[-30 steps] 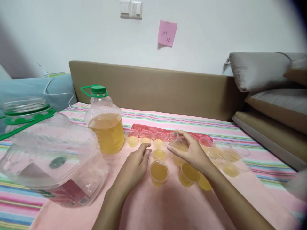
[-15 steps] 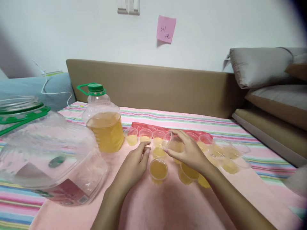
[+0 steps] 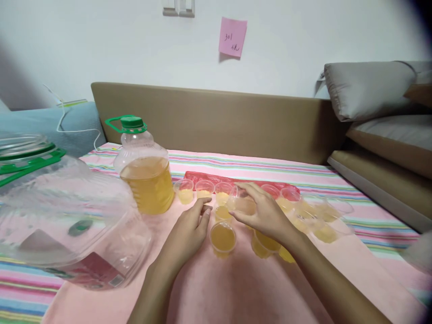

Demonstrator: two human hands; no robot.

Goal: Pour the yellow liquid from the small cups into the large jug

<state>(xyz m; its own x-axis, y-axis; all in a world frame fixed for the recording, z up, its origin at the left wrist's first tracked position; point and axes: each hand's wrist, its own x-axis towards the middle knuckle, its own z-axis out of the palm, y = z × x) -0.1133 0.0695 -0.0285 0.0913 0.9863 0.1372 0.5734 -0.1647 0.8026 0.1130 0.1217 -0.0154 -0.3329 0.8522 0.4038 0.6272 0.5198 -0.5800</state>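
Several clear plastic cups of yellow liquid stand on a pink cloth. My right hand (image 3: pixel 265 209) is wrapped round a clear cup (image 3: pixel 243 205), which is tipped over the middle of the group. Left of the cups, my left hand (image 3: pixel 192 222) has its fingers bent and slightly apart, with nothing in them. A full cup (image 3: pixel 223 237) stands nearest the front, between the hands. Behind my left hand is another cup (image 3: pixel 204 188) in the back row. More cups (image 3: pixel 324 233) stand right of my right forearm.
A large bottle (image 3: pixel 146 184) of yellow liquid with a green cap stands at the left. Nearer is a big clear container (image 3: pixel 111 229) with a green rim. A red plastic bag (image 3: pixel 199 176) lies behind the cups. Grey cushions (image 3: pixel 371 90) are stacked at the right.
The cup in my right hand has shifted slightly left. My left hand has barely moved, and the camera view has shifted a little.
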